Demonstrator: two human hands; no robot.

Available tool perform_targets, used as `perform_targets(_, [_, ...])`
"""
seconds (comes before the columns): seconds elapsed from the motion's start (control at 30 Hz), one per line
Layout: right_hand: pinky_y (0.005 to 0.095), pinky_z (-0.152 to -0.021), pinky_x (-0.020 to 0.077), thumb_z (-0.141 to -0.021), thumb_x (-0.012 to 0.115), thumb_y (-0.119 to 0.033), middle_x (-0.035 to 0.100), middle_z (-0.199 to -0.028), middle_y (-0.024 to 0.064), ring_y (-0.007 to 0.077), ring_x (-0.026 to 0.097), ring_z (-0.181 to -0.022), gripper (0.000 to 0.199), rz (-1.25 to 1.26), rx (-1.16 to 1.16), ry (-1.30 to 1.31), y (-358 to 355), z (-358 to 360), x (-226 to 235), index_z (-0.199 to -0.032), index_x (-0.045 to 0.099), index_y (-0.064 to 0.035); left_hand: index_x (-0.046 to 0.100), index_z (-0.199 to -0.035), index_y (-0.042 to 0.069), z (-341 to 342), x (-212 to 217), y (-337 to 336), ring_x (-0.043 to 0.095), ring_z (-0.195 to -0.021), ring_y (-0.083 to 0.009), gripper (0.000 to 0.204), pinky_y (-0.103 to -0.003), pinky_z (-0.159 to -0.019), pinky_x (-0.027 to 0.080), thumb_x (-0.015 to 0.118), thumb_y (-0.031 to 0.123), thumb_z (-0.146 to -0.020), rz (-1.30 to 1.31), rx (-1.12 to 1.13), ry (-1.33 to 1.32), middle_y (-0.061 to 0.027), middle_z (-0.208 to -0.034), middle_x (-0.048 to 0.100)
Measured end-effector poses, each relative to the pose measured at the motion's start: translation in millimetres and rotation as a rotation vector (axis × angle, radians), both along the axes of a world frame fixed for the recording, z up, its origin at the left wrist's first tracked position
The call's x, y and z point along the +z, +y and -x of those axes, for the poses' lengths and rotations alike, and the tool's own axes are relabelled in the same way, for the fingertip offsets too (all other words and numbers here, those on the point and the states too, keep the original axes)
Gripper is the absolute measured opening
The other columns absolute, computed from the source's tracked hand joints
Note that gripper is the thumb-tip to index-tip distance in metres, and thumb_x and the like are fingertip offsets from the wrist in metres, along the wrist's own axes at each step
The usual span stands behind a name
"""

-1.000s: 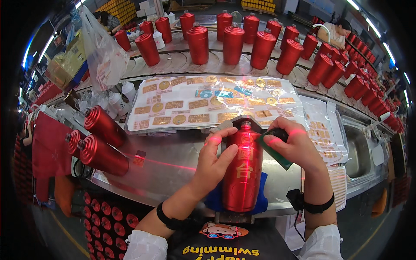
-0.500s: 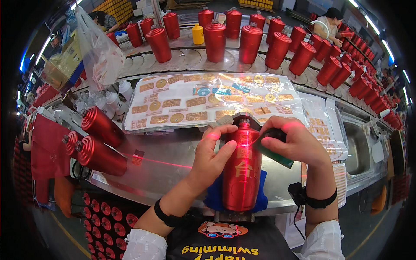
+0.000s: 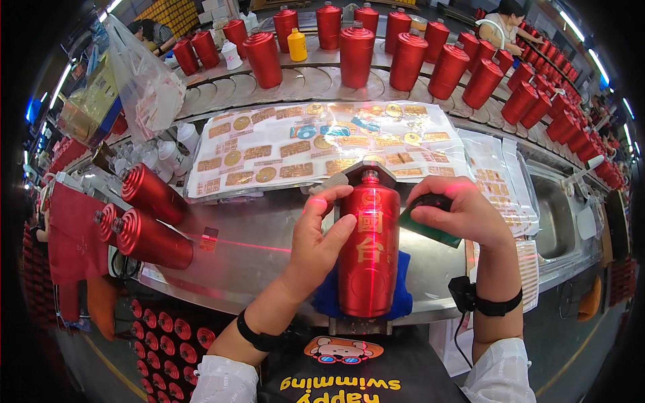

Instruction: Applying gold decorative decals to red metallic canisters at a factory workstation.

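In front of me lies a red bottle (image 3: 367,269) with gold characters, its neck in a dark angular holder (image 3: 393,173) and its lower end over a blue cloth (image 3: 402,289). My left hand (image 3: 310,242) grips the bottle's left side, thumb and forefinger spread along its upper part. Just off the right side, my right hand (image 3: 463,211) is closed on a green scraper (image 3: 430,230) with a black grip. A red laser line runs down the bottle and crosses both hands. Beyond it, a sheet of gold and blue stickers (image 3: 295,148) lies under clear film.
Several red bottles (image 3: 156,240) lean at the left of the metal table (image 3: 255,269). A curved conveyor (image 3: 302,77) carries more, plus a yellow bottle (image 3: 297,46). At the right is a sink (image 3: 554,225). Two people work in the background.
The scraper has drawn slightly away from the bottle's right edge. Conveyor bottles have shifted rightward relative to the table, and a white bottle now shows among them. My left hand stays on the bottle.
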State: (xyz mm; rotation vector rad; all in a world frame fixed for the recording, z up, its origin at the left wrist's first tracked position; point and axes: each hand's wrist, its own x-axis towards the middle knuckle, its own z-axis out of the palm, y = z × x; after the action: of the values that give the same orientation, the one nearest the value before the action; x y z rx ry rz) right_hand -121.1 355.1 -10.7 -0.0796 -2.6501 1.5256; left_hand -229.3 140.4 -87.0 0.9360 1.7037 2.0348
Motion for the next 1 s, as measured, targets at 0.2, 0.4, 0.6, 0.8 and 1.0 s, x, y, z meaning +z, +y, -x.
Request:
perform_targets(0.2, [0.0232,-0.064,0.0459,-0.081,0.068,-0.008,0.062,-0.075,0.0000,0.0054,0.054,-0.072,0.014,0.142,0.050,0.002,2.1,-1.5,-3.0,-0.094,0.065,-0.0037,0.051,-0.121,0.000,-6.9,-0.8,-3.6,0.048,-0.112,-0.0170,0.037,-0.032,-0.100,0.033,0.059,0.013,-0.087,0.002,0.009,-0.068,-0.0098,-0.122,0.053])
perform_targets(0.4, [0.0220,-0.063,0.0461,-0.081,0.068,-0.008,0.062,-0.075,-0.0009,0.0057,0.054,-0.070,0.013,0.114,0.105,-0.061,1.1,-4.0,-3.2,-0.093,0.064,-0.0035,0.051,-0.122,0.002,-9.2,-5.3,-7.7,0.045,-0.109,-0.0152,0.039,-0.031,-0.098,0.033,0.059,0.016,-0.086,0.045,0.015,-0.021,-0.0076,-0.124,0.050])
perform_targets(0.6, [0.0207,-0.065,0.0438,-0.081,0.071,-0.015,0.058,-0.076,-0.0026,0.0045,0.052,-0.072,0.018,0.250,0.044,-0.085,0.3,-11.3,-16.9,-0.093,0.063,-0.0035,0.050,-0.123,0.002,-14.1,-5.9,-8.5,0.044,-0.111,-0.0153,0.040,-0.031,-0.099,0.031,0.059,0.016,-0.086,0.023,0.010,-0.041,-0.0077,-0.125,0.050])
perform_targets(0.8, [0.0213,-0.065,0.0433,-0.082,0.070,-0.014,0.057,-0.078,-0.0025,0.0049,0.051,-0.073,0.017,0.199,0.012,-0.059,-1.1,-14.7,-19.3,-0.093,0.063,-0.0041,0.046,-0.126,0.003,-15.6,-9.4,-10.6,0.043,-0.117,-0.0165,0.044,-0.033,-0.100,0.031,0.060,0.016,-0.086,0.033,-0.006,-0.085,-0.0082,-0.127,0.048])
perform_targets(1.0, [0.0222,-0.065,0.0444,-0.083,0.068,-0.015,0.059,-0.078,-0.0016,0.0054,0.052,-0.073,0.017,0.268,0.012,-0.069,-7.0,-18.3,-27.9,-0.093,0.061,-0.0035,0.044,-0.127,0.003,-18.9,-10.2,-9.8,0.043,-0.120,-0.0185,0.047,-0.035,-0.101,0.031,0.060,0.017,-0.086,0.078,0.018,-0.075,-0.0093,-0.130,0.045])
